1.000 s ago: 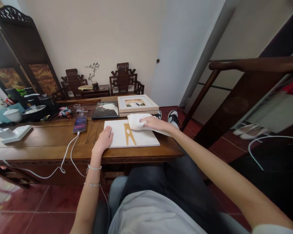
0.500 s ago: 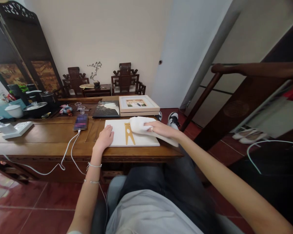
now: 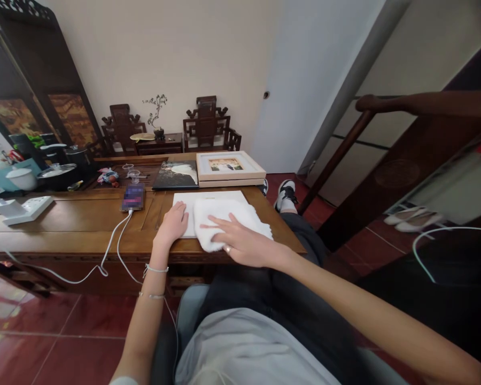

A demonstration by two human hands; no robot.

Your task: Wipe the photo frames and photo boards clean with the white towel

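A white fluffy cloth [image 3: 208,211] is spread over most of a flat white panel [image 3: 184,199] on the wooden table. My right hand [image 3: 240,240] lies on the cloth from above, fingers spread, not wrapped round it. The gold figure on the panel is almost wholly covered; only a sliver shows at the cloth's far edge. My left hand [image 3: 174,222] rests with fingers stretched out on the panel's left edge.
Behind the panel lie a dark picture [image 3: 175,175] and stacked light wooden frames [image 3: 231,170]. A phone [image 3: 133,197] with a white charging cable [image 3: 117,233] is at the left. Further left are a power strip [image 3: 31,212] and a lidded pan [image 3: 56,172].
My right hand has moved left and nearer with the cloth, which now lies unfolded over the gold figure. Its fingers have gone from gripping to spread. My left hand stays on the panel.
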